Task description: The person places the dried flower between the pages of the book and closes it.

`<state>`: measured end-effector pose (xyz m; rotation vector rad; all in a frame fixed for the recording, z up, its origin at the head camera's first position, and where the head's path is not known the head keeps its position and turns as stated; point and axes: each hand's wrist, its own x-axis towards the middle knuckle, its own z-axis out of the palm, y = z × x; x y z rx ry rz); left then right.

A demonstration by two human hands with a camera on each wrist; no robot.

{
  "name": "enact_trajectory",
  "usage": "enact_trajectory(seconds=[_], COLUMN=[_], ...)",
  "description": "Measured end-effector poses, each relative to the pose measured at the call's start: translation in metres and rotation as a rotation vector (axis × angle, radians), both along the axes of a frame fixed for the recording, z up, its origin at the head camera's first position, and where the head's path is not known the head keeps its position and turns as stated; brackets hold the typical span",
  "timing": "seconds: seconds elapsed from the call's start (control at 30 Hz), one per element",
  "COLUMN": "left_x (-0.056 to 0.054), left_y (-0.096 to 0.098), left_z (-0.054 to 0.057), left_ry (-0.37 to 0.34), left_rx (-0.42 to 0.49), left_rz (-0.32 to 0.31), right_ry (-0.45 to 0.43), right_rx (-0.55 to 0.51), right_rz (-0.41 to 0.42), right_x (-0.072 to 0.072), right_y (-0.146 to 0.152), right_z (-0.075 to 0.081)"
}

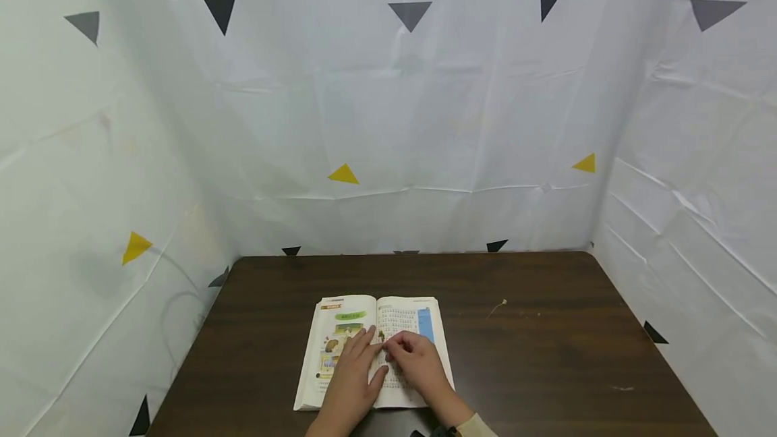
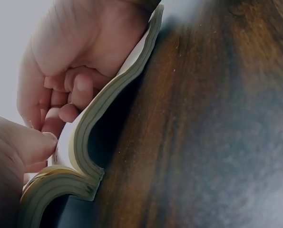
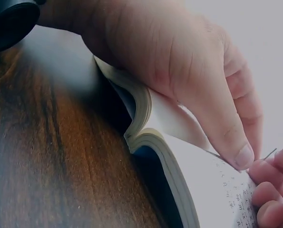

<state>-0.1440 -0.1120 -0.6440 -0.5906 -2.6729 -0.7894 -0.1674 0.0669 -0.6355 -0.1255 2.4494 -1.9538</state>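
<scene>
An open book [image 1: 403, 398] with printed, coloured pages lies at the front of the table. My left hand [image 1: 354, 376] rests on its left page near the gutter, fingers extended and thumb spread. Over the right page, my right hand [image 1: 417, 361] has curled fingers, with thumb and index together beside the left fingertips. From those fingertips juts a thin dark stem [image 3: 271, 153], pinched there; the rest of it is hidden. In the left wrist view the right hand's fingers [image 2: 82, 90] curl above the page.
A small dried flower on a thin stalk [image 1: 503, 302] lies on the dark wooden table [image 1: 546, 369], right of the book. White sheets with black, grey and yellow triangles [image 1: 410, 15] enclose the table at the back and both sides.
</scene>
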Motion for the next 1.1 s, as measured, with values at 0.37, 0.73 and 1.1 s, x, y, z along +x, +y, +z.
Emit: enact_trajectory(seconds=[0.37, 0.73, 1.1], left_x=[-0.002, 0.001, 0.002], left_y=[0.001, 0.005, 0.004], left_z=[-0.004, -0.005, -0.001], left_ry=[0.031, 0.026, -0.019], left_rx=[0.049, 0.023, 0.043], left_rz=[0.002, 0.023, 0.021], right_ry=[0.042, 0.077, 0.003], right_rx=[0.097, 0.220, 0.408], right_rz=[0.020, 0.192, 0.309], right_x=[0.000, 0.012, 0.040], right_y=[0.000, 0.033, 0.109], right_z=[-0.001, 0.012, 0.019])
